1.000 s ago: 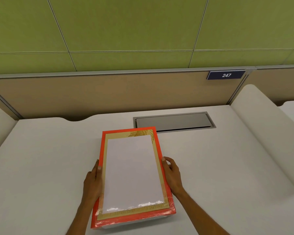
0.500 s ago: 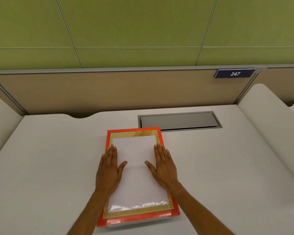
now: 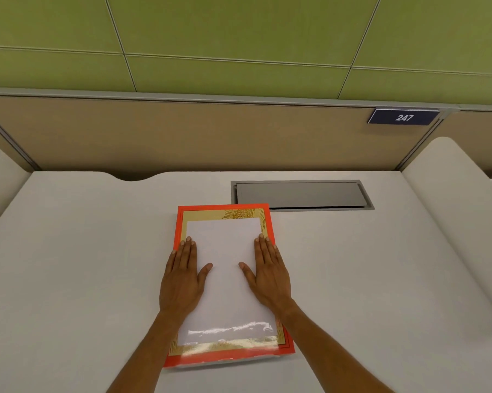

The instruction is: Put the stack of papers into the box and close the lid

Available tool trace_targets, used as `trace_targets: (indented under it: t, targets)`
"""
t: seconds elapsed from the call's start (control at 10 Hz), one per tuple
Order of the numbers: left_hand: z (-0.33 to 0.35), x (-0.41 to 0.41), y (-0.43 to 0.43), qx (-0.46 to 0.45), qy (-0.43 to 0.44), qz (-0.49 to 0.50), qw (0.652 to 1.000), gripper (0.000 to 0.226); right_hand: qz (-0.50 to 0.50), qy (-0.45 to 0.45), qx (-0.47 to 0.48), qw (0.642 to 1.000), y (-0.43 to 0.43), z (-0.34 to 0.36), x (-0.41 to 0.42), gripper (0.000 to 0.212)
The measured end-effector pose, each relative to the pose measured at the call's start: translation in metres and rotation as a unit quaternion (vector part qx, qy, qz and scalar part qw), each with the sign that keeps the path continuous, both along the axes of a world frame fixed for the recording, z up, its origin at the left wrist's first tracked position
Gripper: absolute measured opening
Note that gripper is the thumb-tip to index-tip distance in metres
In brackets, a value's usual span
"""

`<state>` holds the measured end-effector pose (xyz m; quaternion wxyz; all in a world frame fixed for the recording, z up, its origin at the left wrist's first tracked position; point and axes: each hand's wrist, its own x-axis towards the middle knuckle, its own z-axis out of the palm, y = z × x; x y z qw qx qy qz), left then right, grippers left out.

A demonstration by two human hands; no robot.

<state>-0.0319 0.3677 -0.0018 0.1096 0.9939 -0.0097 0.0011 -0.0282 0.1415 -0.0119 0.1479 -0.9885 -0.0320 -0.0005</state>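
Observation:
A flat orange-red box (image 3: 223, 207) lies lengthwise on the white desk (image 3: 83, 265), straight in front of me. Its top face shows a white panel (image 3: 225, 242) inside a gold leaf-patterned frame, with a glossy sheen across the near end. Whether the white panel is the stack of papers or part of the lid, I cannot tell. My left hand (image 3: 182, 279) rests flat, palm down, on the left side of that face. On the right side my right hand (image 3: 269, 276) lies the same way. Neither hand holds anything.
A grey metal cable hatch (image 3: 300, 195) is set into the desk just behind the box's far right corner. Beige partition panels close off the back, with a blue plate reading 247 (image 3: 403, 117). Rounded white dividers (image 3: 452, 208) stand on both sides.
My hands left the box's long sides and came down flat on its top face. Over the last half second they slid slightly apart toward its edges.

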Motion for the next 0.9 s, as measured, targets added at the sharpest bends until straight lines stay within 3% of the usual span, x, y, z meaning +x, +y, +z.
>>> trace_targets:
  t: [0.4,0.7,0.9]
  targets:
    - [0.001,-0.003,-0.002,0.011,0.011,0.000,1.000,0.081,0.000,0.009,-0.009,1.000,0.001,0.003,-0.004,0.080]
    - [0.002,-0.007,-0.003,0.011,0.032,-0.001,0.999,0.089,0.009,0.050,-0.007,0.999,0.000,0.012,-0.009,0.082]
    - [0.020,-0.006,-0.025,-0.035,0.011,0.013,0.999,0.089,0.028,0.029,-0.001,0.999,-0.021,0.036,-0.006,0.083]
